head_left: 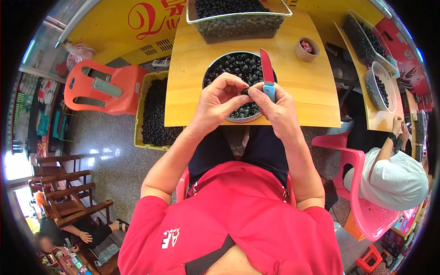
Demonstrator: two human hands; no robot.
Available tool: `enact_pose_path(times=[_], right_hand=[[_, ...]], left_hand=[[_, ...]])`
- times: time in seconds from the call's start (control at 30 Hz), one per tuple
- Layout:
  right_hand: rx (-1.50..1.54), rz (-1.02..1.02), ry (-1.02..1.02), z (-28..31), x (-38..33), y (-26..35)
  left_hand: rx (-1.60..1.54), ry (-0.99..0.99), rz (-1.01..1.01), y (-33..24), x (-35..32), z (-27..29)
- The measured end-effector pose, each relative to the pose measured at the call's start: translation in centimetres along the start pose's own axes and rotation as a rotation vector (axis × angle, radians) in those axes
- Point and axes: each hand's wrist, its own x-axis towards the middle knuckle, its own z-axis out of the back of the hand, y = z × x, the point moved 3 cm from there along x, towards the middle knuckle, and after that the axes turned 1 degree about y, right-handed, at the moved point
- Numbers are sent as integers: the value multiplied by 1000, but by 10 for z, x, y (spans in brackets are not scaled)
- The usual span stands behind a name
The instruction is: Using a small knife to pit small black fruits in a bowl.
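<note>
Over a round metal bowl (243, 120) of small, round black pieces (240, 66), some with ring-like openings, my two hands meet. My left hand (215, 98) pinches one small dark piece (245, 91) between thumb and fingers. The thumb of my right hand (278, 106) touches the same piece. My right fingers also wrap round the blue handle of a knife (266, 68), whose red blade points up and away from me. The bowl stands on the near part of the wooden table (302, 96).
A clear tub (238, 28) heaped with black pieces stands at the table's far edge. A small bowl (307, 49) with something red sits right of it. A yellow crate (153, 114) of black pieces and an orange chair (107, 87) are left. Another person (389, 176) works at right.
</note>
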Motion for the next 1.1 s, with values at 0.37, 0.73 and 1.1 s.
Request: enact_pose_path(times=[0.37, 0.73, 1.1], right_hand=[[196, -59, 45, -7, 1, 5], [255, -145, 53, 0, 1, -5], [-753, 583, -66, -5, -7, 12]], left_hand=[[2, -128, 119, 4, -10, -7], [64, -177, -1, 0, -13, -11], [-138, -200, 48, 10, -12, -7]])
